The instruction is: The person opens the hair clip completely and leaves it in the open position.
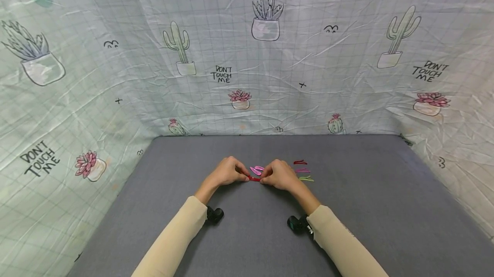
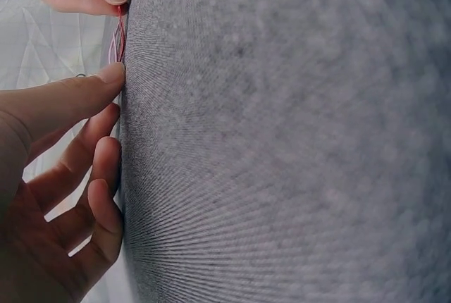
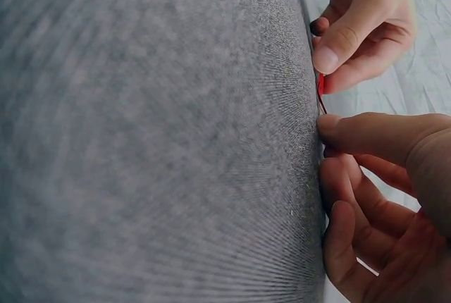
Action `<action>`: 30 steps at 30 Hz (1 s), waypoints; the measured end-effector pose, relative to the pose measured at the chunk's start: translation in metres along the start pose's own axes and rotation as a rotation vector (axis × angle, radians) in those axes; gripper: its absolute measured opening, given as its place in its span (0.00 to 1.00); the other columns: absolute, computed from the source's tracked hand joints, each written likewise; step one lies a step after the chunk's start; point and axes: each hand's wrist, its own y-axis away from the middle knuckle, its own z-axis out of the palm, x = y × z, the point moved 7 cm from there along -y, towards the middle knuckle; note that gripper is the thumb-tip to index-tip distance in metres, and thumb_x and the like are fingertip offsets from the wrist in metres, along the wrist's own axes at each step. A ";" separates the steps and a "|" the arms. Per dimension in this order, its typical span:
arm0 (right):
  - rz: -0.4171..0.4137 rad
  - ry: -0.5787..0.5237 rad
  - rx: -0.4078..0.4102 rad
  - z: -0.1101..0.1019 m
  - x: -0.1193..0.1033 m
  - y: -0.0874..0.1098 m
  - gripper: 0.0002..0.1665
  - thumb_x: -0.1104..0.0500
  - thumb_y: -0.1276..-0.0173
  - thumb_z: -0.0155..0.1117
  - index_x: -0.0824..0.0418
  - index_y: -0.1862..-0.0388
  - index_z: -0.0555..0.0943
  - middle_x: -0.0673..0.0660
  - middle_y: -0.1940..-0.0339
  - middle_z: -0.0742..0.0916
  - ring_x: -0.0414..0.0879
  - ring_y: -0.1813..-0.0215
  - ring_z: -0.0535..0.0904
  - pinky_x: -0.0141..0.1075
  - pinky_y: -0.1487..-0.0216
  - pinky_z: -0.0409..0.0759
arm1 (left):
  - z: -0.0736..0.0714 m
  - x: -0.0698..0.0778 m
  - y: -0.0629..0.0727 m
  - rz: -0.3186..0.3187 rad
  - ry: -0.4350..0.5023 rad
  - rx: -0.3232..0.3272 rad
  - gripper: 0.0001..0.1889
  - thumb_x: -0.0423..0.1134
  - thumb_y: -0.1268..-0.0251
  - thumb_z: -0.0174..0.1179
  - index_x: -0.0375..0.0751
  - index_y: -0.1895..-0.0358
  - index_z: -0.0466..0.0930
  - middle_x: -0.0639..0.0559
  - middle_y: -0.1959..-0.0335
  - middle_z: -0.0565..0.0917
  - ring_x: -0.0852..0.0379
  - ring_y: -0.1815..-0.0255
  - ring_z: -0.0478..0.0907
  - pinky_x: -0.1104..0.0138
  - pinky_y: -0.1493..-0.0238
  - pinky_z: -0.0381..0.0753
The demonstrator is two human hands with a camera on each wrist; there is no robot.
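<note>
A small red snap hair clip [image 1: 254,179] lies low over the grey table between both hands. My left hand [image 1: 227,171] pinches its left end between thumb and forefinger. At the other end, the thumb and fingertips of my right hand [image 1: 279,175] pinch it too. Just behind the red clip are pink hair clips [image 1: 257,170], partly hidden by the right hand; their exact number is unclear. In the left wrist view the red clip [image 2: 121,32] appears as a thin strip between the two thumbs, and the right wrist view shows its red body [image 3: 321,86] near the left thumb.
Right of the right hand, a red clip [image 1: 300,162], a pink clip [image 1: 302,170] and a green clip [image 1: 306,179] lie in a column, their arms apart. The grey table [image 1: 247,234] runs back to a patterned cloth [image 1: 247,118] hanging behind and at both sides.
</note>
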 end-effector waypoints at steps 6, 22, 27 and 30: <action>0.001 -0.005 -0.004 0.000 0.000 -0.001 0.06 0.58 0.41 0.80 0.49 0.75 0.91 0.44 0.81 0.87 0.38 0.77 0.77 0.33 0.77 0.70 | -0.001 0.002 0.000 0.006 -0.004 -0.016 0.02 0.37 0.42 0.77 0.45 0.68 0.93 0.55 0.70 0.91 0.63 0.74 0.73 0.71 0.73 0.70; -0.070 -0.061 0.020 -0.016 -0.007 0.011 0.04 0.62 0.34 0.73 0.58 0.69 0.91 0.51 0.78 0.89 0.38 0.79 0.80 0.34 0.78 0.77 | -0.003 0.013 0.006 0.072 0.061 0.012 0.05 0.38 0.33 0.70 0.43 0.65 0.93 0.53 0.70 0.91 0.66 0.73 0.75 0.72 0.70 0.73; -0.105 -0.046 0.029 -0.022 -0.009 0.016 0.04 0.62 0.34 0.72 0.58 0.69 0.90 0.49 0.79 0.88 0.38 0.80 0.78 0.34 0.78 0.75 | -0.003 0.022 0.008 0.080 0.070 0.038 0.04 0.37 0.34 0.70 0.42 0.64 0.93 0.52 0.69 0.91 0.66 0.73 0.75 0.72 0.71 0.72; -0.122 -0.045 0.042 -0.025 -0.010 0.020 0.04 0.62 0.34 0.71 0.59 0.68 0.90 0.47 0.80 0.86 0.38 0.80 0.77 0.34 0.77 0.74 | -0.002 0.027 0.010 0.074 0.086 0.049 0.03 0.36 0.37 0.73 0.42 0.64 0.93 0.52 0.69 0.91 0.65 0.74 0.75 0.72 0.72 0.73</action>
